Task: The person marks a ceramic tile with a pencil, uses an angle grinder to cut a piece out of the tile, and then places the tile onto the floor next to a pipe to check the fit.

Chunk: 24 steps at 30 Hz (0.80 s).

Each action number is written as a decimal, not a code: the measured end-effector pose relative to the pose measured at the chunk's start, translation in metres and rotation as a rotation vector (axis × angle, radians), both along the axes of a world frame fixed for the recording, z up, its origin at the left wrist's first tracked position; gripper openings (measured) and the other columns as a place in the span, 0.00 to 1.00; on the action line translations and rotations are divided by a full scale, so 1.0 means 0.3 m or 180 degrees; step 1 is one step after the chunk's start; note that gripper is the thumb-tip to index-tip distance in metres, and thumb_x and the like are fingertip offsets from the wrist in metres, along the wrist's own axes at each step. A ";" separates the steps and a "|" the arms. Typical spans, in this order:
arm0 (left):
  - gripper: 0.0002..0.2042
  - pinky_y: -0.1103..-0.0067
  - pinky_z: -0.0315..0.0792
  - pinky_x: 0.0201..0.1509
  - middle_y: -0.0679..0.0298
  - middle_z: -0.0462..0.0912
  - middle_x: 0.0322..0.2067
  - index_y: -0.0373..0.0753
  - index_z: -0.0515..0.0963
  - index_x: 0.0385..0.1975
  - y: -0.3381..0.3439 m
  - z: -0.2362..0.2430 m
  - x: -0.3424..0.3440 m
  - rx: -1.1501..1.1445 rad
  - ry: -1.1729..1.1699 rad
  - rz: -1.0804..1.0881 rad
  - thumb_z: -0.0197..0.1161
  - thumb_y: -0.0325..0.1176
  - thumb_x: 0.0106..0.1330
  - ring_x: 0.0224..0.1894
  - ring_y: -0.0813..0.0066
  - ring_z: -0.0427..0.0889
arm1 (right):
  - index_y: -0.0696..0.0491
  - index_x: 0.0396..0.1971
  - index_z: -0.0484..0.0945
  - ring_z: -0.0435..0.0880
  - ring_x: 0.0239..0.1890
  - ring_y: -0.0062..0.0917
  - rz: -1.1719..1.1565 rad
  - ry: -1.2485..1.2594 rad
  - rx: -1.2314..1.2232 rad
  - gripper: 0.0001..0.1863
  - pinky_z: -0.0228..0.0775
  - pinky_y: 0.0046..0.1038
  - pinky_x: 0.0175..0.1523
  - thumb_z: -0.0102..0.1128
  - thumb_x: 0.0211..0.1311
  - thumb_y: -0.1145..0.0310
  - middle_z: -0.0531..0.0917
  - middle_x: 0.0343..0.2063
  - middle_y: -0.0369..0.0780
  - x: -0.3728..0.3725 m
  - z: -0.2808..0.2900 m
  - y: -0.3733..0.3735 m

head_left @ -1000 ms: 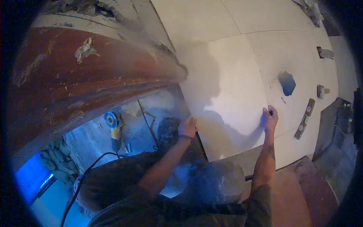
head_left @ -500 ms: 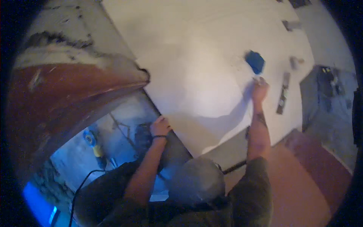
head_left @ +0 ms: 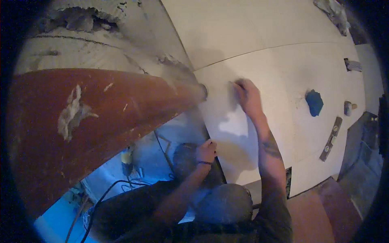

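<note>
A large pale tile (head_left: 271, 101) lies in front of me, beside the rounded end of a thick red-brown pipe (head_left: 121, 97). My left hand (head_left: 206, 150) grips the tile's left edge below the pipe end, fingers curled over it. My right hand (head_left: 246, 91) is over the tile just right of the pipe, fingers closed; whatever is at the fingertips is too unclear to name. On the tile's right part are a dark blue crumpled piece (head_left: 314, 103), a spirit level (head_left: 330, 138) and a small mallet (head_left: 349, 107).
A yellow-bodied power tool (head_left: 127, 162) rests on the dusty floor under the pipe, with a black cable (head_left: 107, 194) nearby. Broken, cracked masonry (head_left: 77, 22) is at upper left, a grey block (head_left: 352, 65) at right. My knees are at the lower edge, beside pinkish flooring (head_left: 308, 214).
My right hand has moved from the tile's right part leftward and farther forward, near the pipe's end. My left hand stays on the edge. The view has shifted.
</note>
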<state>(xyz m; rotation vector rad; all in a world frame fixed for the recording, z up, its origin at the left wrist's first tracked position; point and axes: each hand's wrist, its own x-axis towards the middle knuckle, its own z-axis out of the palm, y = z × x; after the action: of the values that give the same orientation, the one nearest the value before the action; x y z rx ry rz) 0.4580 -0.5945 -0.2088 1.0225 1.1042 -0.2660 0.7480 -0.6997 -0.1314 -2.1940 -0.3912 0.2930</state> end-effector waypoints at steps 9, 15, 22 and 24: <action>0.11 0.80 0.76 0.28 0.67 0.77 0.23 0.37 0.83 0.41 -0.019 0.154 0.093 0.0280 0.0311 -0.0305 0.61 0.34 0.62 0.25 0.81 0.77 | 0.46 0.39 0.82 0.82 0.44 0.41 0.0672 0.0039 -0.0580 0.15 0.74 0.41 0.48 0.55 0.60 0.53 0.84 0.39 0.43 0.161 -0.097 0.355; 0.16 0.79 0.79 0.30 0.65 0.80 0.31 0.32 0.79 0.48 -0.039 0.150 0.081 0.0331 0.0498 0.0089 0.62 0.34 0.63 0.28 0.79 0.78 | 0.46 0.37 0.82 0.84 0.40 0.40 0.0494 -0.0094 -0.0610 0.14 0.74 0.42 0.44 0.55 0.59 0.54 0.85 0.35 0.42 0.135 -0.105 0.371; 0.16 0.77 0.81 0.32 0.63 0.81 0.31 0.34 0.80 0.48 -0.023 0.049 0.008 0.0353 0.0113 -0.0296 0.63 0.35 0.62 0.31 0.77 0.81 | 0.47 0.35 0.82 0.84 0.37 0.40 0.0421 -0.0287 -0.0675 0.12 0.73 0.44 0.41 0.55 0.58 0.57 0.85 0.32 0.43 0.105 -0.111 0.417; 0.16 0.77 0.81 0.33 0.62 0.81 0.32 0.35 0.80 0.48 -0.022 0.015 -0.019 0.0337 -0.0058 -0.0691 0.63 0.34 0.62 0.31 0.76 0.81 | 0.48 0.34 0.82 0.84 0.37 0.41 0.0304 -0.0411 -0.0638 0.12 0.73 0.44 0.40 0.55 0.59 0.58 0.85 0.31 0.43 0.101 -0.145 0.415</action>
<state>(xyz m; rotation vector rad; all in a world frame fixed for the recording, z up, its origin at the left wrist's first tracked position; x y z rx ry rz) 0.4525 -0.6010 -0.2043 1.2396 0.9995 -0.3746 0.7782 -0.5753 -0.1749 -2.4023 -0.5600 0.2522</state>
